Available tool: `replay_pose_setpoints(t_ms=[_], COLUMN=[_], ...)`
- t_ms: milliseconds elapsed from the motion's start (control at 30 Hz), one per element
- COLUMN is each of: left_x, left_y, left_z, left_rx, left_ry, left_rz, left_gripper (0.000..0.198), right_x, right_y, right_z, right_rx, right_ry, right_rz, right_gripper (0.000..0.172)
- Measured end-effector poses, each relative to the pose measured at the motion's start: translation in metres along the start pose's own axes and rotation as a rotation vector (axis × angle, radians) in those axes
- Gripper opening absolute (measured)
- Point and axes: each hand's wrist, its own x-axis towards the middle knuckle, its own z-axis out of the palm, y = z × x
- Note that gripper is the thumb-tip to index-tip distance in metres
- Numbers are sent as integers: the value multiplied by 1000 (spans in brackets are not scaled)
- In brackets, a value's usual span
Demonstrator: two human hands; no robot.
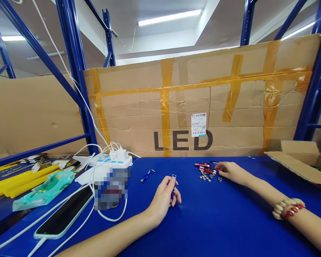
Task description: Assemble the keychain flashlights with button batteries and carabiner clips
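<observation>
My left hand [164,200] is closed around a slim dark blue penlight [172,194], upright, with a metal loop at its top end. To the right, my right hand [231,172] reaches to the edge of a small pile, its fingertips pressed together; what they pinch, if anything, is too small to make out. Several slim red penlights [203,165] lie in that pile. In front of them are several silver button cells [204,176], loosely heaped. Another blue penlight [146,176] rests on the blue table [198,221], left of my left hand.
At the left, a phone [65,210] and white cables lie near a white power strip [117,160]. Yellow tubes [24,180] and a green plastic packet [44,189] sit beyond. An open cardboard box [296,164] stands right; a cardboard sheet [139,117] walls the back.
</observation>
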Motion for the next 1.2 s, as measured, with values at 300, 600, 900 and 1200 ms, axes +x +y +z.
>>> replay_pose_setpoints(t_ms=[300, 600, 900, 1200], left_x=[0, 0, 0, 3], left_y=[-1, 0, 1, 1], left_z=[0, 0, -1, -2], left_rx=[-2, -2, -30, -56], left_ry=[-11, -12, -5, 14], left_rz=[-10, -12, -24, -42], left_gripper=[50, 47, 41, 48], right_x=[-1, 2, 5, -16], right_y=[-1, 3, 2, -70], right_z=[-1, 8, -1, -23], right_rx=[-40, -134, -39, 352], right_ry=[17, 87, 175, 369], right_rz=[6, -6, -22, -179], right_gripper=[22, 13, 8, 21])
